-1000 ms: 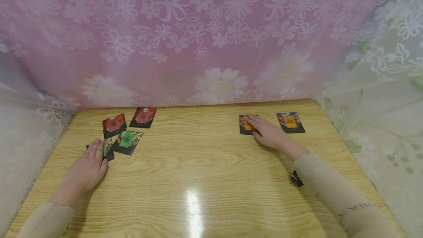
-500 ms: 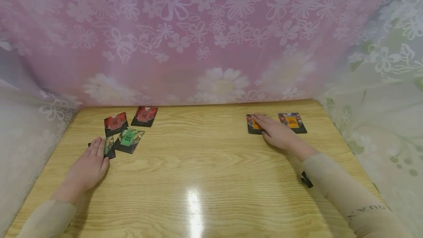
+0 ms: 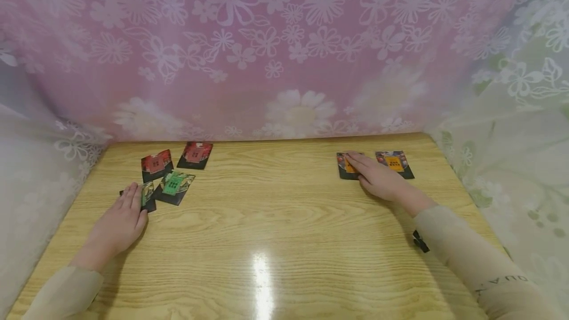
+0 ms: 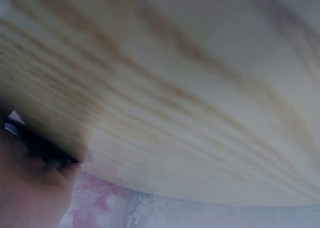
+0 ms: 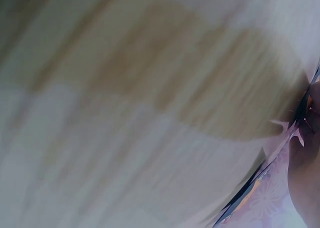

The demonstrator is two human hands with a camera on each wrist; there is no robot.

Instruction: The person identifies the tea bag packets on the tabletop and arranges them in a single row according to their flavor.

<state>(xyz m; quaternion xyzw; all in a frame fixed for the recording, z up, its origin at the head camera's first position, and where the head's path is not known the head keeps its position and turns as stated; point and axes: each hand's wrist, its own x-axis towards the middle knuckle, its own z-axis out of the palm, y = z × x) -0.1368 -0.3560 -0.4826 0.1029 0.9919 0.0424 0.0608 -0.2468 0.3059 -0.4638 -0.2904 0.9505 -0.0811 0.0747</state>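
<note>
With straight fingers, my left hand [image 3: 116,226] lies over a green-labelled flat packet [image 3: 148,197] at the table's left, covering its left part. A second green packet [image 3: 172,186] lies right beside it. Just beyond are two red-labelled packets [image 3: 157,164], the farther one near the back edge. Over at the right, my right hand [image 3: 378,177] rests extended fingers on an orange-labelled packet [image 3: 348,174], hiding much of its label. Another orange packet [image 3: 394,162] lies close to its right, its lower left corner behind the hand. All these packets have black lower parts.
The wood-grain table [image 3: 249,231] has a pink flowered cloth [image 3: 222,63] hanging along its back and pale cloth at both sides. A small black piece [image 3: 421,242] shows at the edge of the right sleeve [image 3: 462,256], partly hidden.
My right hand has slid the orange packet rightward, narrowing the gap to the other orange packet. My left hand stays in place on the green packet. The whole head view has shifted slightly.
</note>
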